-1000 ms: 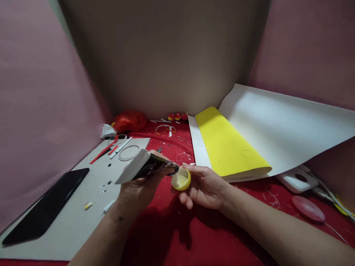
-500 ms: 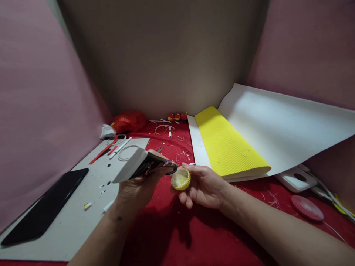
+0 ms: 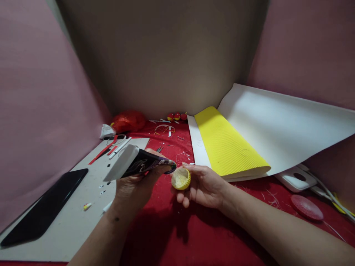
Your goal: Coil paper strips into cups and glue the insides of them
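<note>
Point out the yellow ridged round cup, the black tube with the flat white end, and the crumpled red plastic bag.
Yellow ridged round cup (image 3: 188, 180), head view: outer ridged wall.
Black tube (image 3: 145, 162), head view: dark body.
Red plastic bag (image 3: 129, 121), head view: middle.

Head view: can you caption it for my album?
Left hand holds a black container, right hand a ribbed yellow cup.

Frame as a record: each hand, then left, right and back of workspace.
Left hand: holding a dark printed container with a flat white end
Right hand: holding a small yellow ribbed cup, hollow side showing
Between: container's tip near cup's rim, contact unclear
Left: flat black slab on a grey board
Right: yellow corrugated sheet beside a white sheet
Back: crumpled red plastic bag
</note>
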{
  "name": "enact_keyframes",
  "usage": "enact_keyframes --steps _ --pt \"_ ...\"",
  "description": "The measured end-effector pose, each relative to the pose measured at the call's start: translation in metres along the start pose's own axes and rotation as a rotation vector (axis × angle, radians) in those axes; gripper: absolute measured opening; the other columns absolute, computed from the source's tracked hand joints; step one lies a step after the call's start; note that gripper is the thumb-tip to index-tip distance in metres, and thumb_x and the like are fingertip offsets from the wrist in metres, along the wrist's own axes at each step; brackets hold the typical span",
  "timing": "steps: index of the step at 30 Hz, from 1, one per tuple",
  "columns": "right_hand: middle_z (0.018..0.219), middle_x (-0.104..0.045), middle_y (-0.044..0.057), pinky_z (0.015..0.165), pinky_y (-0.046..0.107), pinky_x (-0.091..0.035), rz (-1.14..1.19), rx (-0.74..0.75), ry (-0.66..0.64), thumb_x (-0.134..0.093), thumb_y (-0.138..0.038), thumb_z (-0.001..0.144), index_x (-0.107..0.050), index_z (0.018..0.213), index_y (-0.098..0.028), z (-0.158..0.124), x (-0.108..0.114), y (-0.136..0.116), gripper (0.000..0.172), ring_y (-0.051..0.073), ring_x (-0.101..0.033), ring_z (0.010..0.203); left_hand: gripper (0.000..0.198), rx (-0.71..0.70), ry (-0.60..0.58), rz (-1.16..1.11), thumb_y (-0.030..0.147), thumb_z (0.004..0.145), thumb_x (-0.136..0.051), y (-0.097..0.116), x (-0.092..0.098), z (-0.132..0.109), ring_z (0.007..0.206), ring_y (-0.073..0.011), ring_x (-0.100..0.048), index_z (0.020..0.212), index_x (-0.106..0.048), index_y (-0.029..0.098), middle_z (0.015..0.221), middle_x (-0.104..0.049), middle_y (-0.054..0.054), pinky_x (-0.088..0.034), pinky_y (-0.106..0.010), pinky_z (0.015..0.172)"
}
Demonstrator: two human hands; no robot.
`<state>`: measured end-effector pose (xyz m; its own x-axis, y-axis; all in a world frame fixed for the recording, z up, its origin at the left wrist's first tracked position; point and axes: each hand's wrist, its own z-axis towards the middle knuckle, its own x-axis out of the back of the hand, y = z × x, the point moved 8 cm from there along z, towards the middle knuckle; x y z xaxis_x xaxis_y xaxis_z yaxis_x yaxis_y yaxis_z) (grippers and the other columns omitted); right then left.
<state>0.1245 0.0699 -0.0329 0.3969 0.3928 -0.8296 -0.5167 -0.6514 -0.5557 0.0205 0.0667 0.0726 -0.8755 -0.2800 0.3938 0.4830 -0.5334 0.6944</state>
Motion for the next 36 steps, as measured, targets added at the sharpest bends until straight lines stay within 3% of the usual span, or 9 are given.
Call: enact_keyframes --steps 6,13,20,29,36 --pt "0.068 -0.064 0.01 0.048 0.03 -0.053 -0.011 0.023 -0.001 -0.018 -0.03 0.094 -0.054 0.085 -0.006 0.0 0.0 -0.001 0.044 0.022 -0.067 0.056 0.003 -0.038 -0.057 -0.054 0.021 0.071 -0.064 0.004 -0.005 0.001 0.059 -0.015 -0.057 0.068 -0.064 0.022 0.066 -0.065 0.002 -0.044 -0.027 0.057" --pt "0.069 -0.065 0.011 0.051 0.029 -0.054 -0.022 0.027 -0.007 -0.022 -0.03 0.094 -0.053 0.087 -0.006 0.0 0.001 -0.001 0.04 0.021 -0.067 0.059 0.005 -0.012 -0.167 -0.094 0.02 0.075 -0.06 0.001 -0.016 -0.003 0.068 -0.016 -0.061 0.072 -0.064 0.02 0.071 -0.067 0.001 -0.047 -0.028 0.067" --pt "0.069 -0.065 0.012 0.049 0.03 -0.054 -0.017 0.033 -0.019 -0.02 -0.028 0.094 -0.052 0.088 -0.006 0.001 0.003 0.0 0.039 0.021 -0.067 0.056 0.002 -0.09 -0.253 -0.078 0.018 0.073 -0.062 0.007 -0.019 -0.005 0.064 -0.0152 -0.061 0.073 -0.064 0.019 0.066 -0.065 0.0 -0.047 -0.026 0.064" --pt "0.066 -0.064 0.011 0.049 0.028 -0.054 -0.036 0.028 -0.013 -0.019 -0.03 0.094 -0.052 0.087 -0.007 0.001 0.001 -0.001 0.041 0.02 -0.067 0.055 0.003 -0.069 -0.079 -0.075 0.02 0.073 -0.064 0.005 -0.01 0.0 0.064 -0.015 -0.06 0.07 -0.063 0.019 0.069 -0.066 0.0 -0.046 -0.026 0.062" --pt "0.066 -0.063 0.012 0.046 0.029 -0.053 -0.02 0.037 0.001 -0.019 -0.03 0.094 -0.051 0.086 -0.007 0.001 0.002 -0.001 0.04 0.021 -0.066 0.054 0.005 -0.035 -0.056 -0.052 0.022 0.072 -0.064 0.005 -0.007 0.001 0.062 -0.0154 -0.058 0.068 -0.062 0.019 0.067 -0.067 0.0 -0.044 -0.028 0.058"
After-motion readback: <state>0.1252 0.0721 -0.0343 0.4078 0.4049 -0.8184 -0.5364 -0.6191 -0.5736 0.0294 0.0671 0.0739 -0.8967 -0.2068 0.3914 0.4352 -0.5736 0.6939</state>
